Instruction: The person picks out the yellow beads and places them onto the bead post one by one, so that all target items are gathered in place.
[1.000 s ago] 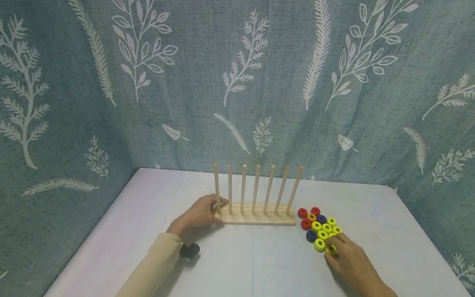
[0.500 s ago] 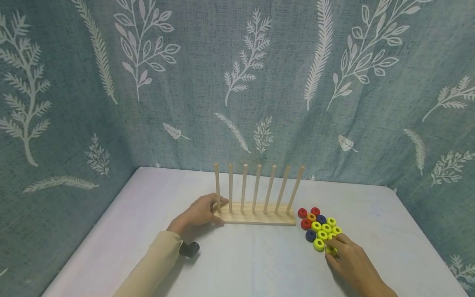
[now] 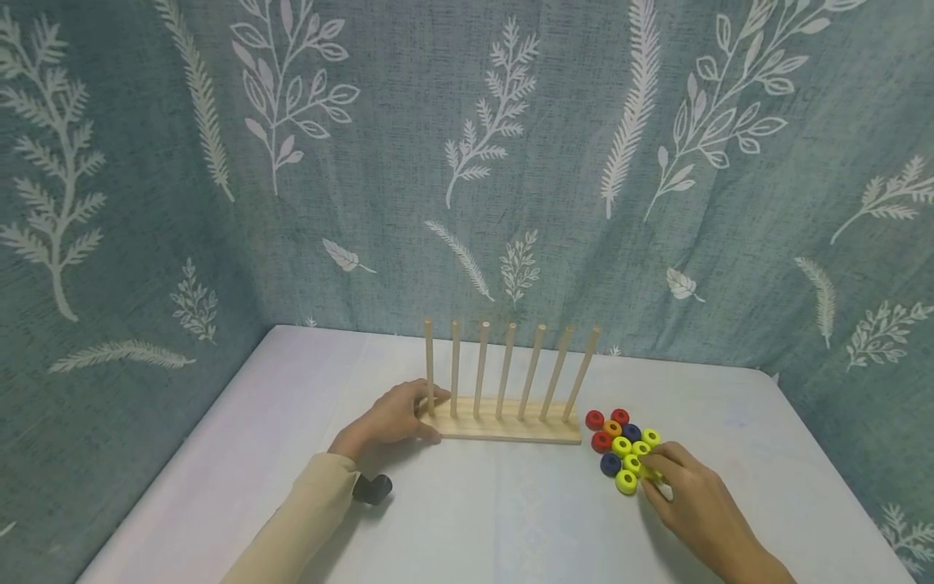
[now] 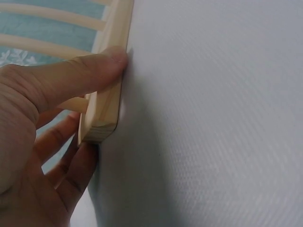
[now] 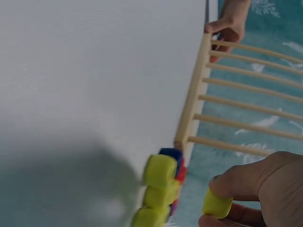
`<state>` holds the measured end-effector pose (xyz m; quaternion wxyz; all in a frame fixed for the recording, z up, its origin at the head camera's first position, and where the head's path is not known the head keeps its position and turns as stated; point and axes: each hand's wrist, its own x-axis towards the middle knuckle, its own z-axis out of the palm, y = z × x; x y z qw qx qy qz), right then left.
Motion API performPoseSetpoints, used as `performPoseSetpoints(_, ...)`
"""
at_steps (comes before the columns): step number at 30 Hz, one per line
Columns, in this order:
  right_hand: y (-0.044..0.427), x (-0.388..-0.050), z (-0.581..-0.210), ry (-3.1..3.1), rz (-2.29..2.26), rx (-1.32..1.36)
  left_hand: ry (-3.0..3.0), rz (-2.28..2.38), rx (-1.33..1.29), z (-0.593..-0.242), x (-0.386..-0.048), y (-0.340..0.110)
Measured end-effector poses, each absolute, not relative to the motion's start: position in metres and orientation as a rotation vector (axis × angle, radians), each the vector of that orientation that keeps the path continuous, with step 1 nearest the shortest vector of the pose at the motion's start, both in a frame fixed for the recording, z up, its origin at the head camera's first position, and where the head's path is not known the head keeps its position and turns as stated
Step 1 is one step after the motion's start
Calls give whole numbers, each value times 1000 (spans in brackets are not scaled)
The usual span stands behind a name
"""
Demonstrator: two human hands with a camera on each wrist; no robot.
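A wooden stand, its pale base [image 3: 511,432] set with a row of several upright pegs [image 3: 506,369], is on the white table. My left hand [image 3: 394,414] grips the base's left end; in the left wrist view the thumb [image 4: 94,73] lies over the front edge with fingers behind. To the right of the stand lies a cluster of beads with holes: red [image 3: 601,448], orange, dark blue [image 3: 610,471] and yellow [image 3: 625,490]. At the cluster's near side, my right hand [image 3: 696,499] pinches a yellow bead [image 5: 217,206] between thumb and fingers, raised in the right wrist view.
A small black object [image 3: 375,490] sits by the left wrist. Behind the table hangs a blue-green curtain [image 3: 409,162] with white leaf patterns, which also covers the left side. The white table [image 3: 474,519] stretches in front of the stand.
My right hand has moved slightly up and away from the table's near side, with a yellow bead now lifted from the cluster's near corner. The left hand keeps its grip on the base.
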<state>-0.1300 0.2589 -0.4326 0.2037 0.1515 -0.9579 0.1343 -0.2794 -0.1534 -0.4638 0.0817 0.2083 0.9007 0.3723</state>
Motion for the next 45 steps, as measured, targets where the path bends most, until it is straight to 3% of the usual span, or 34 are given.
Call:
performPoseSetpoints(30,199,-150,-345,-2249,447,940,2685,1113,611,-462,-281,-153)
performPoseSetpoints(45,167,-170,-315,-2108,429,1030,2715,1099,607,-461,-277,-152)
